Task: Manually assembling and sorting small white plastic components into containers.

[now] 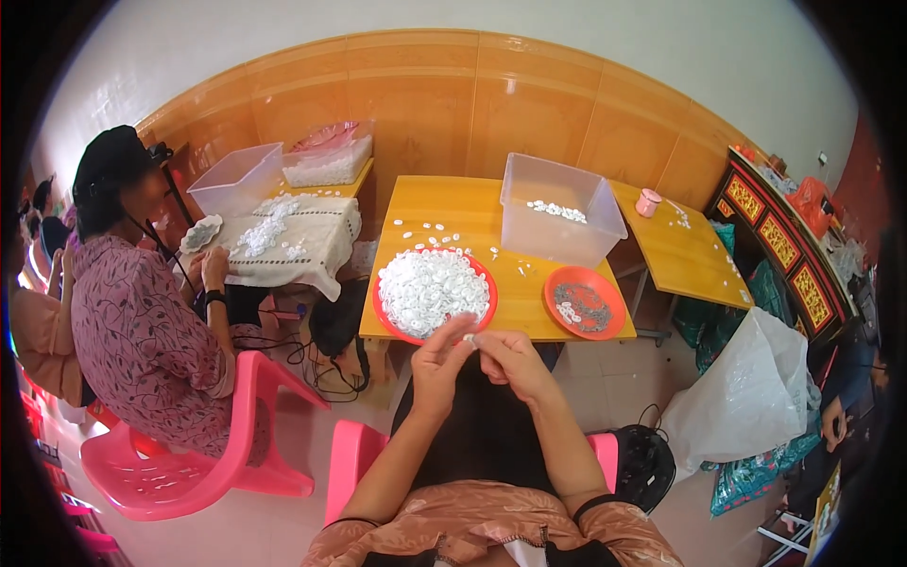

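My left hand and my right hand meet over my lap, just off the near edge of the yellow table. Thumb and fingers of both are pinched around a small white plastic piece, whose exact kind is too small to make out. Just beyond my left hand, a red basin is heaped with white oval plastic pieces. Right of my hands sits an orange-red dish with small grey metal parts and a few white pieces.
A see-through plastic box with some white pieces stands at the table's back right. To the left, a person on a pink chair works at a cloth-covered table. A pink cup stands right; a white sack rests below.
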Tool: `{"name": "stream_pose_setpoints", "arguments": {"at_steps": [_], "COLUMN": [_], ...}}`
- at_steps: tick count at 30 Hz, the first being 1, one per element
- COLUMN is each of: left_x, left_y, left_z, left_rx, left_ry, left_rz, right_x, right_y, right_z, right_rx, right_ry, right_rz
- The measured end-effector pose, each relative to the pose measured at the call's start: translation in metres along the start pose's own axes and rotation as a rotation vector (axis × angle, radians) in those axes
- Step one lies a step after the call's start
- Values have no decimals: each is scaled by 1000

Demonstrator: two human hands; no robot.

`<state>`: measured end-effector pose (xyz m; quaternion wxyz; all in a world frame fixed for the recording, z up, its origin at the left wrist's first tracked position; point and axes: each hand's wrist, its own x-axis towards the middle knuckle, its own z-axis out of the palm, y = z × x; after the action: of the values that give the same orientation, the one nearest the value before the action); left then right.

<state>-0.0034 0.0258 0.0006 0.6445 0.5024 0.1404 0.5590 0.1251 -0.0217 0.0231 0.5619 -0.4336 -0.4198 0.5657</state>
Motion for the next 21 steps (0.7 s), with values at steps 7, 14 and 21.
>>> {"name": "stream_pose_setpoints", "arguments": {"at_steps": [7, 14, 21], "left_x": [15, 22, 32], "left_y": [13, 27, 39], "left_z": [-27, -36, -58], "left_rx": [18, -38, -51], "left_ry": [357, 488, 601], "left_rz": [-46, 57, 137], "right_x": [24, 58, 53], "right_y": [-31, -77, -23], "right_z": [-20, -40, -57], "right_rx": [-759, -526, -674], "right_ry": [-175, 437, 343], "right_rz": [48, -329, -115]}}
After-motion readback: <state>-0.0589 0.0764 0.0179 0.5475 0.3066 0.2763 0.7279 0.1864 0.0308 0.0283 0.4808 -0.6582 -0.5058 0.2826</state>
